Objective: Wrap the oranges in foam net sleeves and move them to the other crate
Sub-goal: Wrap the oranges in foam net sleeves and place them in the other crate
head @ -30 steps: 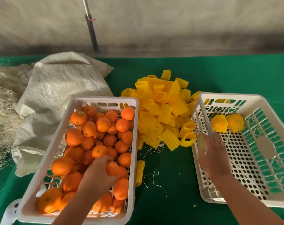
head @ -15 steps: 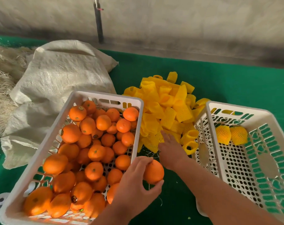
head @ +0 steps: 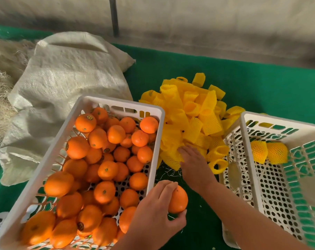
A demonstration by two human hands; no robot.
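Beside the crate of oranges (head: 91, 170), left hand (head: 158, 212) grips one orange (head: 178, 200)

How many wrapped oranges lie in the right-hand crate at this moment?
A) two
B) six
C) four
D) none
A: two wrapped oranges in yellow net sleeves lie side by side at the far end of the right crate; the rest of its perforated floor shows bare.

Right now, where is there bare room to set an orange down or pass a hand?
Free: most of the right crate floor, near side of the two wrapped oranges; green cloth between the crates near the camera; cloth beyond the sleeve pile. Crowded: left crate, heaped with oranges; both hands fill the gap by the pile.
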